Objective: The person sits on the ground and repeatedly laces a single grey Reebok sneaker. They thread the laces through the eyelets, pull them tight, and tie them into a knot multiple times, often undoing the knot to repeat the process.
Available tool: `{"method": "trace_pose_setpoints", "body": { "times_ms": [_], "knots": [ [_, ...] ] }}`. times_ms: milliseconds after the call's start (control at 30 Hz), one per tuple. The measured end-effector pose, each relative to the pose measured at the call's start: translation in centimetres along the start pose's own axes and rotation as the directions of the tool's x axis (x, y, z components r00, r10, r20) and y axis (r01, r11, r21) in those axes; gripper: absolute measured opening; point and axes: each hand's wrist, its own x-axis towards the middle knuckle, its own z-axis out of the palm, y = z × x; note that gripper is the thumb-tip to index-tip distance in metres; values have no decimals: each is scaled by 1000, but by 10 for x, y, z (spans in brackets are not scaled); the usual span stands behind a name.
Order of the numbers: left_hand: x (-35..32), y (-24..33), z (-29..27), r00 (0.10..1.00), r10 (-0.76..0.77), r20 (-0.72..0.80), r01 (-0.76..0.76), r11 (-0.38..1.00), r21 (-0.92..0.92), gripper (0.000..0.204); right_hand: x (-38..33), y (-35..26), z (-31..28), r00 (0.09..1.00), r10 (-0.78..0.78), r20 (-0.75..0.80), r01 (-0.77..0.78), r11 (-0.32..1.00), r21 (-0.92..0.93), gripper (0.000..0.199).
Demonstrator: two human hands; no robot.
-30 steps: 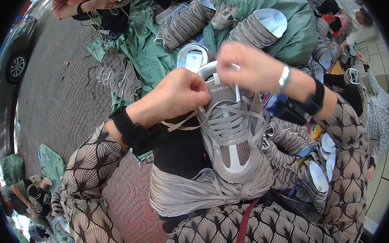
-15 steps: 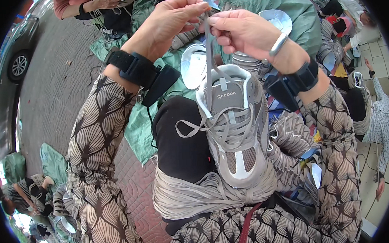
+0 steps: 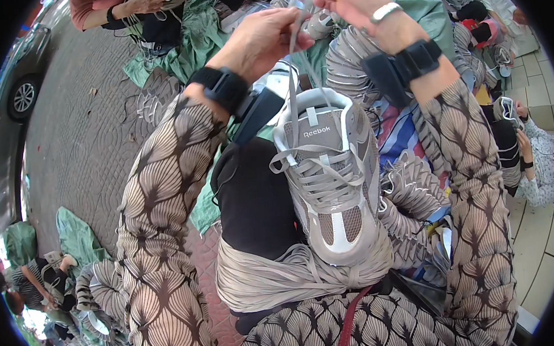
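A grey and white sneaker (image 3: pixel 331 182) rests toe-down on my lap, on a thick bundle of grey laces (image 3: pixel 277 277). Its grey lace (image 3: pixel 293 77) runs up from the tongue, pulled taut. My left hand (image 3: pixel 262 40) is raised above the shoe and pinches this lace. My right hand (image 3: pixel 355 0) is lifted at the top of the view and holds the lace's upper end. Both wrists wear black bands; the right also has a white bracelet.
Piles of grey sneakers (image 3: pixel 417 190) lie on green tarps (image 3: pixel 199 38) to the right and ahead. Another person's hands (image 3: pixel 146 2) work at the top left. A seated person (image 3: pixel 529 151) is at the right. A parked car (image 3: pixel 18 93) stands at the left on paving.
Both hands have risen from the shoe's collar to high above it, drawing the lace up and tight. The sneaker has shifted slightly on my lap.
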Motion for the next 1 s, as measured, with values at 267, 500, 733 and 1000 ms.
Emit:
{"method": "trace_pose_setpoints", "body": {
  "times_ms": [267, 500, 733, 1000],
  "knots": [
    [-145, 9, -70, 902, -253, -349, 274, 962, 10, 21, -158, -84, -26, 994, 97, 46, -103, 983, 149, 19],
    [-157, 6, -43, 947, -319, -41, 321, 940, 117, 21, -228, -42, 14, 975, 220, 37, -160, 804, -573, 21],
    [-112, -16, 32, 991, -60, 120, -35, 747, 663, 13, -220, -25, 29, 944, 297, 141, -124, 719, -684, 15],
    [-99, -37, 45, 986, -78, 147, -46, 723, 690, 12, -221, -11, 45, 919, -139, 369, 391, 197, -899, 14]
  ]
}}
